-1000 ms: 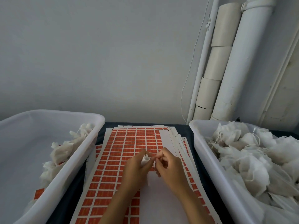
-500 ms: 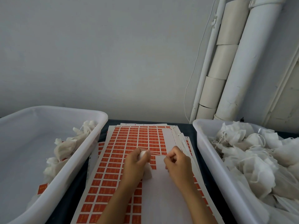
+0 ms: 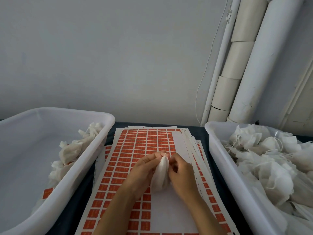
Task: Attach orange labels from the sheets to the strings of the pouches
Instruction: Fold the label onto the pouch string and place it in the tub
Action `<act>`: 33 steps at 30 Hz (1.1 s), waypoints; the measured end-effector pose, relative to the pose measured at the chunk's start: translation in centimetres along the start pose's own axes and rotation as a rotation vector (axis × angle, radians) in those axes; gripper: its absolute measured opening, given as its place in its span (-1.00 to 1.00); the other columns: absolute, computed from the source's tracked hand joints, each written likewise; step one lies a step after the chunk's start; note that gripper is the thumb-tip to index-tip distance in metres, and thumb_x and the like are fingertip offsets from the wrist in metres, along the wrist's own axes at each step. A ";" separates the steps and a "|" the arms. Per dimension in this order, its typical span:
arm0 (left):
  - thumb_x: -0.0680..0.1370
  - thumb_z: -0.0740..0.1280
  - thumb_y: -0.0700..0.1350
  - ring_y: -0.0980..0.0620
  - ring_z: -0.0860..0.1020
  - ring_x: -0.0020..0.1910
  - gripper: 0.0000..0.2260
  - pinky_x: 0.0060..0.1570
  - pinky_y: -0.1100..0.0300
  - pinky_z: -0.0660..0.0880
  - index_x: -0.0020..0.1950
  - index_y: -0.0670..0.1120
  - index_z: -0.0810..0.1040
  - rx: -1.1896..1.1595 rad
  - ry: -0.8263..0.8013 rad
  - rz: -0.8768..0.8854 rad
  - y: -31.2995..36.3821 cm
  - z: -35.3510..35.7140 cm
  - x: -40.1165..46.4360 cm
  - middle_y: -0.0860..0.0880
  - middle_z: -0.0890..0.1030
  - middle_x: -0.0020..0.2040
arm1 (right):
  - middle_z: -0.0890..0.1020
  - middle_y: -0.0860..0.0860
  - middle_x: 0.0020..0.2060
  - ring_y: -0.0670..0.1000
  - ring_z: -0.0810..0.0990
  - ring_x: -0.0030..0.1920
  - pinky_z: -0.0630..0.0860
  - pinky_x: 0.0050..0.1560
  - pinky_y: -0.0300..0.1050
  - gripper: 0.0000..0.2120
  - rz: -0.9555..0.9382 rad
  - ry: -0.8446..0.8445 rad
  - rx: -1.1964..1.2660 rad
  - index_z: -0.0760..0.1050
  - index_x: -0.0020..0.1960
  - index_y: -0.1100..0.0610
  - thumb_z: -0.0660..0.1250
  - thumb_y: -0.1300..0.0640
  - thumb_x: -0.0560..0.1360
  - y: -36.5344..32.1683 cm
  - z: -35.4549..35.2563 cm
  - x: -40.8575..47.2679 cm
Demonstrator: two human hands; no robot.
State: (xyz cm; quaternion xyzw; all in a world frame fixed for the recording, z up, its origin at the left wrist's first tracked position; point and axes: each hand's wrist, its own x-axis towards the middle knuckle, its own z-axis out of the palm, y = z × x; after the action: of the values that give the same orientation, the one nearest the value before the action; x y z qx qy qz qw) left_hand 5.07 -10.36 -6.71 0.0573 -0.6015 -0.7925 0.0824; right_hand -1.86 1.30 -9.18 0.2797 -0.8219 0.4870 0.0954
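Head view: both hands meet over the centre of a fanned stack of label sheets (image 3: 135, 167) lying on a dark surface (image 3: 201, 131). The left hand (image 3: 144, 168) has its fingers curled round a white pouch (image 3: 160, 175), its grip clamped on the pouch's left side and gathered top. The right hand (image 3: 182, 173) has its fingers curled against the pouch's right side, the fingertips pinching at its upper edge; whether they hold the string or a label cannot be told. The pouch hangs between the two hands, above a bare white area of the top sheet where labels are gone. Orange labels (image 3: 147, 141) fill the remaining grid of that sheet. The left bin (image 3: 108, 122), white plastic, holds a few pouches along its right wall and one loose orange label (image 3: 47, 192) near its lower side. The right bin (image 3: 215, 150), also white, is heaped with pouches (image 3: 271, 158) and loose strings. White pipes (image 3: 250, 65) stand against the wall behind the right bin.
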 end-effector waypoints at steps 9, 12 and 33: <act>0.51 0.28 -0.06 0.08 0.61 0.05 -0.77 -0.06 0.25 0.56 0.08 0.10 0.66 0.136 -0.045 0.081 -0.6 -0.4 -0.1 0.07 0.66 0.08 | 0.61 -0.10 0.02 -0.26 0.47 -0.24 0.36 -0.29 -0.61 -0.73 0.009 -0.006 -0.013 0.51 0.19 0.06 0.30 0.04 0.51 0.2 0.8 0.0; 0.53 0.29 -0.08 0.15 0.60 0.05 -0.79 -0.03 0.28 0.54 0.10 0.07 0.64 0.220 0.028 0.123 -0.9 -0.3 0.2 0.12 0.66 0.05 | 0.58 -0.16 -0.01 -0.25 0.48 -0.19 0.36 -0.26 -0.61 -0.72 -0.010 -0.025 -0.022 0.53 0.19 0.07 0.32 0.04 0.49 0.2 0.6 -0.1; 0.42 0.44 -0.31 0.17 0.55 -0.28 -0.78 -0.26 0.36 0.52 -0.05 -0.11 0.46 0.441 0.297 0.335 -1.7 0.5 0.9 -0.06 0.57 -0.20 | 0.54 -0.20 -0.19 -0.21 0.55 -0.15 0.45 -0.14 -0.50 -0.89 -0.191 0.041 0.025 0.51 -0.17 0.07 0.44 0.17 0.41 -0.9 -1.5 -0.7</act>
State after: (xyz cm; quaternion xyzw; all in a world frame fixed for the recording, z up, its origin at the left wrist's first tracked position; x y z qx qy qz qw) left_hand 4.03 -9.62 -8.25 0.0890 -0.7415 -0.6011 0.2845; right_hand -0.94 2.49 -8.07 0.3478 -0.7832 0.4917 0.1546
